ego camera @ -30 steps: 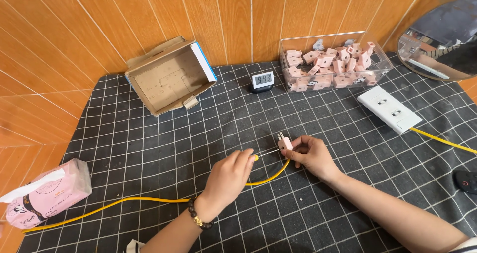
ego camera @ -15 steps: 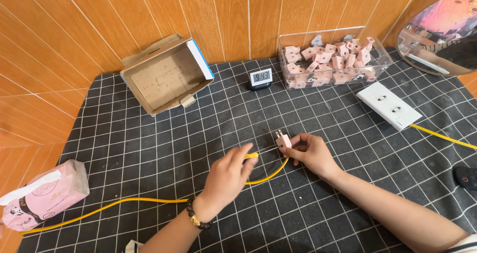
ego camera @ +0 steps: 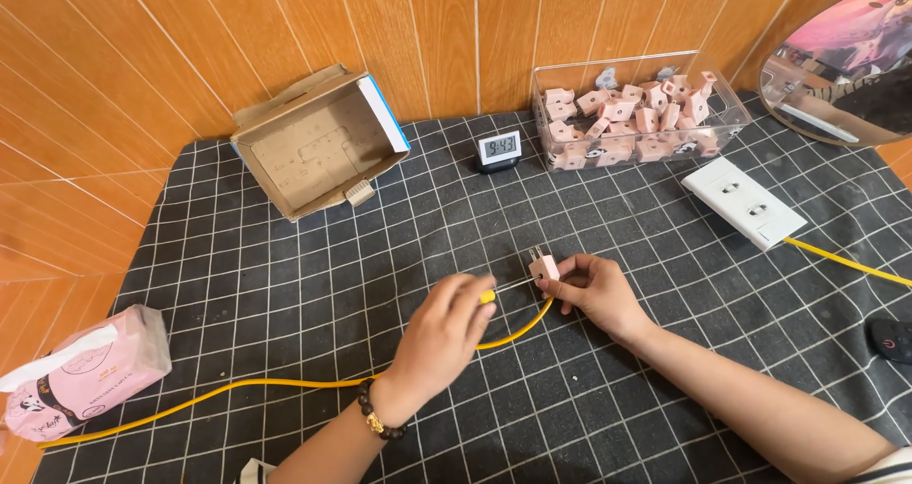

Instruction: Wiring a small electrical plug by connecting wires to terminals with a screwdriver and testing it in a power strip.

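Note:
My right hand [ego camera: 597, 292] pinches a small pink plug [ego camera: 543, 265] with two metal prongs pointing up and away. My left hand [ego camera: 442, 337] grips a tool with a yellow handle [ego camera: 486, 297]; its thin metal shaft reaches right to the plug. A yellow cable [ego camera: 237, 387] runs from the plug, curves under my left hand and trails off to the left across the black grid mat [ego camera: 285, 284].
A clear bin of pink plugs [ego camera: 627, 113] stands at the back. An open cardboard box [ego camera: 318, 147], a small digital clock [ego camera: 499, 149], a white double socket [ego camera: 743, 201] on its own yellow cable, a pink tissue pack [ego camera: 81, 375] and a round mirror [ego camera: 845, 56] surround the hands.
My left hand has slid back to the left, away from the plug, so the thin shaft now shows between the hands. The right hand has kept the plug in place.

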